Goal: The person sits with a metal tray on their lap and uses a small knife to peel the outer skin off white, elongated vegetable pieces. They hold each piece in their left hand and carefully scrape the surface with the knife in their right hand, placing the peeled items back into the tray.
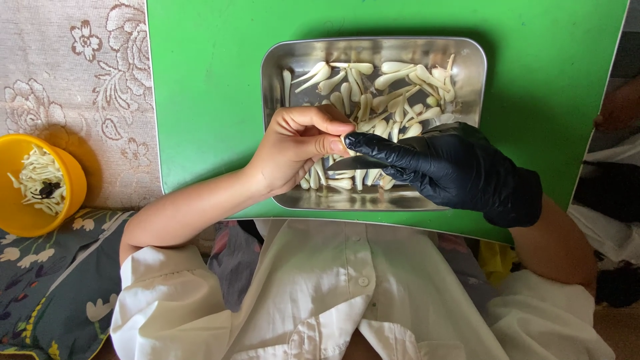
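Over the near half of the steel tray, my two hands meet. My left hand is bare, its fingers curled in tight, thumb and fingertips pinching one small pale clove that peeks out just at the tip of my thumb. My right hand wears a glossy black glove, slightly wrinkled at the knuckles; its fingers are pressed close together and stretched toward the left hand, the fingertips touching the same clove. A thin blade lies under those gloved fingers, grey and flat; how it is gripped I cannot tell.

The tray is rectangular with rounded corners, its metal dull and scuffed, catching patches of light. Scattered in it are many peeled white pieces, smooth, slender, bulb-shaped at one end and tapering to a point, some overlapping. The tray sits on a flat bright green board with a matte surface. Well off to my left, a round yellow plastic bowl holds thin papery shreds, resting beside a lace-patterned beige cloth. My white buttoned shirt shows below.
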